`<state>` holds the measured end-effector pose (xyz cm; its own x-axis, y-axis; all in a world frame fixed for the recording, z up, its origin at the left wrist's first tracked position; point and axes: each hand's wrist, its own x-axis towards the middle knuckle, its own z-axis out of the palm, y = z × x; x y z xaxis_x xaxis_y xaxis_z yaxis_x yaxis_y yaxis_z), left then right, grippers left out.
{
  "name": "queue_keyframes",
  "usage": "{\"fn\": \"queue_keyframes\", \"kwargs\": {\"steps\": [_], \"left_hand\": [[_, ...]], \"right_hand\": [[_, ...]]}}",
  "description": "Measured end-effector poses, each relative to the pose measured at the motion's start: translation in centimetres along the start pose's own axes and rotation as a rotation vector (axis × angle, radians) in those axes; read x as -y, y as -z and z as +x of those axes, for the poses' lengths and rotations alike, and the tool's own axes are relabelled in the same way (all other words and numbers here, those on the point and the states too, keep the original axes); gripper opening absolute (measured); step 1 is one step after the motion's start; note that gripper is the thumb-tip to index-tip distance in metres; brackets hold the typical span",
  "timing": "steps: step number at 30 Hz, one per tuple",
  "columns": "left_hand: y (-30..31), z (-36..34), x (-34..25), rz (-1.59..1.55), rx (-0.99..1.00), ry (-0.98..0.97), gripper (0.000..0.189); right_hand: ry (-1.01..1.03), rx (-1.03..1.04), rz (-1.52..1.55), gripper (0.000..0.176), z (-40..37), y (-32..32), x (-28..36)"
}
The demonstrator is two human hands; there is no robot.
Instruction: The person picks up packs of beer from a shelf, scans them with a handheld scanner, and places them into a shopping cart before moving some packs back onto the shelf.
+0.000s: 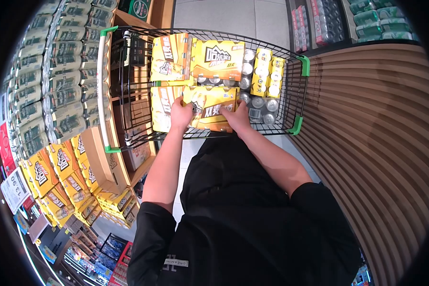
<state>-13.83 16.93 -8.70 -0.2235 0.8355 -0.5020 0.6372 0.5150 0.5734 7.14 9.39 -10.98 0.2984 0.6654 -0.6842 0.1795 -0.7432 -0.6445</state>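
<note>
Both my hands are on a yellow beer carton (209,98) in the near part of a black wire shopping cart (294,97) with green corners. My left hand (180,114) grips its left end, and my right hand (239,117) holds its right end, thumb on top. Left of it lies another yellow carton (161,107). Behind are two more yellow cartons, one at the left (169,57) and one in the middle (218,58). To the right are yellow-wrapped can packs (268,74) and silver-topped cans (270,106).
Stacked packs of green cans (64,71) stand at the left, with yellow cartons (57,176) below them. A price sign (16,189) sits at the far left. A slatted wooden panel (367,119) is at the right, with can shelves (374,21) beyond.
</note>
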Motion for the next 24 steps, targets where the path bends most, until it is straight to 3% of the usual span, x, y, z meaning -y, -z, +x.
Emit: {"fn": "queue_keyframes", "kwargs": {"steps": [4, 6, 8, 9, 13, 24], "left_hand": [[0.5, -0.1, 2.4, -0.085, 0.036, -0.017, 0.052], [1.3, -1.2, 3.3, -0.143, 0.047, -0.011, 0.054], [1.2, -1.5, 4.6, 0.300, -0.209, -0.239, 0.059], [1.5, -1.5, 4.9, 0.291, -0.132, -0.137, 0.073], [1.8, -1.5, 4.9, 0.428, -0.015, 0.002, 0.089], [4.7, -0.9, 5.4, 0.351, 0.067, -0.037, 0.083]], "right_hand": [[0.084, -0.012, 0.190, 0.096, 0.0, -0.6, -2.5], [0.050, 0.083, 0.258, 0.094, 0.3, 0.1, -3.0], [0.012, 0.157, 0.343, 0.092, 0.1, 0.2, -2.5], [0.022, 0.106, 0.267, 0.087, -0.1, 0.2, -2.4], [0.093, -0.021, 0.159, 0.079, 0.3, -0.4, -2.5], [0.043, -0.009, 0.433, 0.076, 0.0, -0.5, -2.6]]}}
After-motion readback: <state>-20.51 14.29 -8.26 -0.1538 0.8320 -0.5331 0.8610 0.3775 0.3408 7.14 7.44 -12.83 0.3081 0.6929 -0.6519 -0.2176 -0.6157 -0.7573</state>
